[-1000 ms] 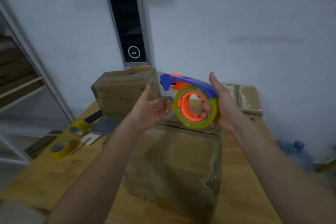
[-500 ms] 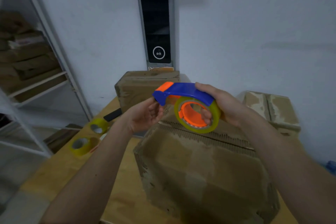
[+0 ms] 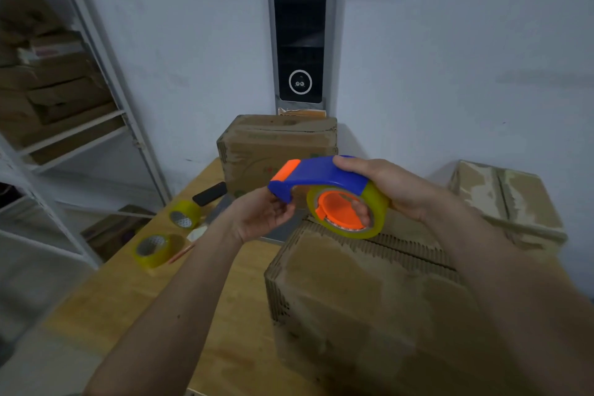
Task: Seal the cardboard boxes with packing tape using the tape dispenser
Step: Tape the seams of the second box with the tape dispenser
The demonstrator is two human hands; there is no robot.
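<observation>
The right hand grips the tape dispenser above the nearest box while the left hand pinches at its nose, probably freeing the tape end.

Near box blurred, its lower edge seemingly cropped.

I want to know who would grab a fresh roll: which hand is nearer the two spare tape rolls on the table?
Left. The left hand is just right of the spare tape rolls; the right hand, gripping the tape dispenser, is farther right.
</observation>
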